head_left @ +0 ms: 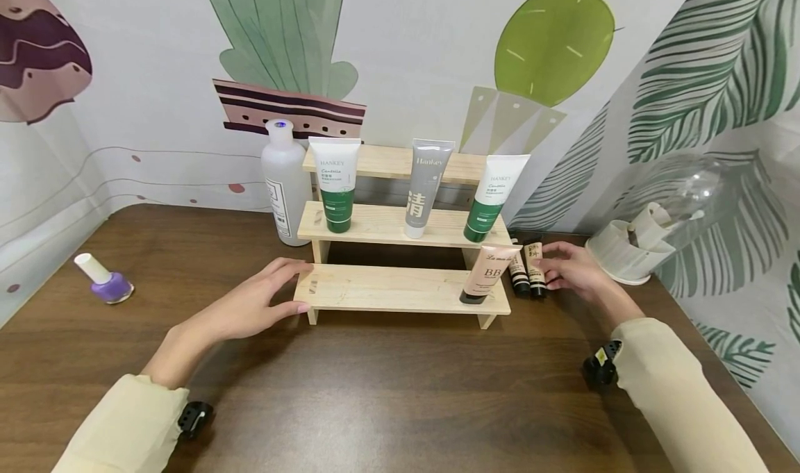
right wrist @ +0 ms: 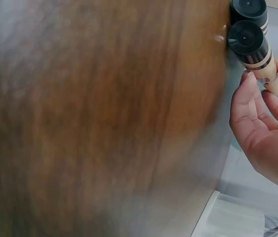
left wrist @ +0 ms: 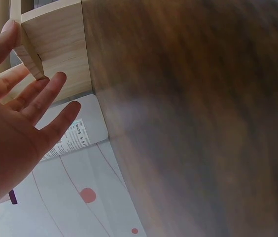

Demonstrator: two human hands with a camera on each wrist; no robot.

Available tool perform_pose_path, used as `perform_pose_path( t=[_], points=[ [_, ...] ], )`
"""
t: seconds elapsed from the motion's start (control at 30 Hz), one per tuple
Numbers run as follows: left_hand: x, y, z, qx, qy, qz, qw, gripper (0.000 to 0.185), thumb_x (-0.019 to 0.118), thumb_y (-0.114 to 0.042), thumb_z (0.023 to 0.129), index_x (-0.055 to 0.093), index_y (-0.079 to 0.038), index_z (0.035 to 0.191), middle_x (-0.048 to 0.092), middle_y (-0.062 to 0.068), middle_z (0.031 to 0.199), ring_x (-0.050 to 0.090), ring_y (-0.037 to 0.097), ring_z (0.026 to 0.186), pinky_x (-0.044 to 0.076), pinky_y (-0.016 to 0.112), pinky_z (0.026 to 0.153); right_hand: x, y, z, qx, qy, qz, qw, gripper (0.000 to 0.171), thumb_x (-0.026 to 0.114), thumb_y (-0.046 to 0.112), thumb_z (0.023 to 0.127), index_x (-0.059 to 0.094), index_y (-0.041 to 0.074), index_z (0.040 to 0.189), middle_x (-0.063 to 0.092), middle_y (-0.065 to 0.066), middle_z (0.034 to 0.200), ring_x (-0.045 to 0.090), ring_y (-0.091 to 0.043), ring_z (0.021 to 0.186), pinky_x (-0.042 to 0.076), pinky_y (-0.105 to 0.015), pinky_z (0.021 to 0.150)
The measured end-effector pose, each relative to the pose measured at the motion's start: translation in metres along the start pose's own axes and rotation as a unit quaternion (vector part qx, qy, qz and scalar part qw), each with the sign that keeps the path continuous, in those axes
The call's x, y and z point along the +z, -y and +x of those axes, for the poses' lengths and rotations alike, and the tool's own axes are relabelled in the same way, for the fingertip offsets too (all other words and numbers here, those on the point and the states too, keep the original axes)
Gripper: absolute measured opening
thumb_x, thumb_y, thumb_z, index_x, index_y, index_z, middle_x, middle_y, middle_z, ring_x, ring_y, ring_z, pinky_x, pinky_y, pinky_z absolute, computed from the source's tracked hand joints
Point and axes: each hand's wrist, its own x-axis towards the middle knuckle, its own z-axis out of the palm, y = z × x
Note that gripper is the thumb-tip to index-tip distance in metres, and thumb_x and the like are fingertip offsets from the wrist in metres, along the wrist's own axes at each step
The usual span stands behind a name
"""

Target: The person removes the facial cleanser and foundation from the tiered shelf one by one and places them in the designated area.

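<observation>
In the head view my left hand [head_left: 253, 303] holds the left end of the lowest board of a stepped wooden shelf [head_left: 381, 289]. Its thumb is at the front corner and its fingers at the back, while other fingers [left wrist: 62, 118] stretch out free. To the right of the shelf my right hand [head_left: 571, 271] pinches a beige tube [head_left: 535, 268] with a black cap. Beside that tube is a similar one [head_left: 517, 271]. On the lowest step stands a pink BB cream tube [head_left: 487, 275]. The middle step carries two white-and-green tubes [head_left: 337, 181] [head_left: 494, 198] around a grey tube [head_left: 427, 188].
A white bottle [head_left: 284, 181] stands behind the shelf's left end. Purple nail polish [head_left: 112, 285] is at the far left of the brown table [head_left: 375, 396]. At the right stands a white holder [head_left: 631, 251] under a clear dome, near the patterned wall.
</observation>
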Motion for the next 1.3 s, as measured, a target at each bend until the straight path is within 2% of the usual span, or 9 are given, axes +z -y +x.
perform_pose_path(
  t=[0.2, 0.67, 1.03, 1.3],
  points=[
    [0.000, -0.001, 0.000, -0.003, 0.001, 0.000, 1.0000, 0.055, 0.064, -0.026, 0.086, 0.043, 0.000, 0.131, 0.043, 0.015, 0.127, 0.045, 0.031, 0.115, 0.036, 0.049, 0.095, 0.001, -0.001, 0.003, 0.013, -0.001, -0.018, 1.000, 0.041, 0.056, 0.004, 0.089, 0.033, -0.010, 0.119, 0.051, 0.005, 0.064, 0.051, -0.006, 0.055, 0.049, -0.025, 0.053],
    [0.000, -0.001, 0.000, -0.001, 0.001, -0.002, 1.0000, 0.055, 0.064, -0.025, 0.086, 0.043, 0.000, 0.130, 0.043, 0.015, 0.127, 0.046, 0.032, 0.114, 0.036, 0.049, 0.094, 0.003, -0.004, 0.008, 0.009, -0.017, -0.026, 0.999, 0.049, 0.056, 0.007, 0.089, 0.028, -0.010, 0.125, 0.053, 0.005, 0.066, 0.052, -0.006, 0.055, 0.048, -0.024, 0.051],
    [0.000, -0.003, 0.000, 0.003, -0.003, -0.003, 1.0000, 0.055, 0.065, -0.024, 0.086, 0.044, -0.001, 0.130, 0.043, 0.014, 0.127, 0.046, 0.030, 0.114, 0.037, 0.048, 0.095, 0.001, -0.003, 0.000, 0.004, -0.004, -0.035, 0.999, 0.050, 0.055, 0.006, 0.090, 0.027, -0.012, 0.127, 0.058, 0.006, 0.073, 0.053, -0.007, 0.060, 0.050, -0.025, 0.057],
    [-0.001, -0.003, 0.000, 0.005, -0.003, -0.005, 1.0000, 0.054, 0.065, -0.024, 0.086, 0.044, -0.001, 0.130, 0.043, 0.014, 0.128, 0.047, 0.031, 0.114, 0.037, 0.049, 0.094, -0.001, -0.005, -0.003, 0.005, 0.006, -0.028, 1.000, 0.052, 0.056, 0.005, 0.090, 0.026, -0.012, 0.129, 0.056, 0.001, 0.078, 0.054, -0.009, 0.062, 0.052, -0.029, 0.060]
  ],
)
